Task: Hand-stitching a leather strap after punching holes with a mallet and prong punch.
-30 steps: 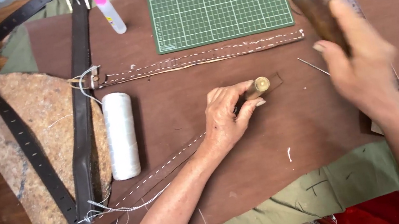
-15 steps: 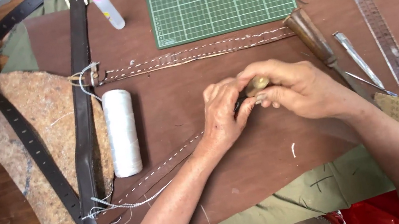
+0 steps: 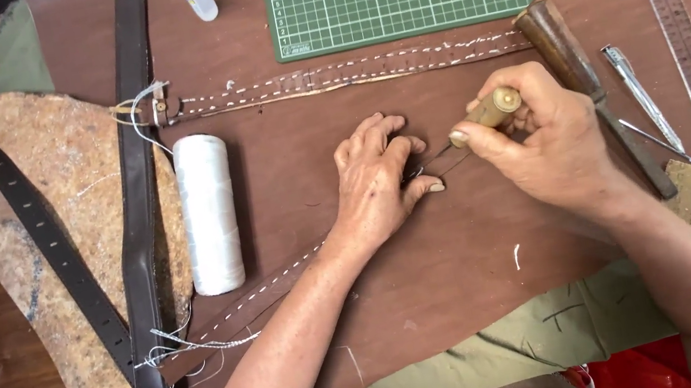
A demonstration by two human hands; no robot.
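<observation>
Pinning dark brown stitched leather strap flat mid-bench, left hand fingers spread, unclenched. Right hand fingers clamped round small wooden-handled awl. Keep point upright, on stitch line, clear of left fingertips.

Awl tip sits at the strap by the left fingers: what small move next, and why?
Probably press the awl straight down through the stitched strap: the right hand grips its wooden handle, the tip meets the strap, and the left hand pins it flat beside.

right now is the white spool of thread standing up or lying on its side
Lying on its side. The white spool of thread rests lengthwise on the brown leather sheet, its long wound side facing the camera, left of the left hand.
</observation>
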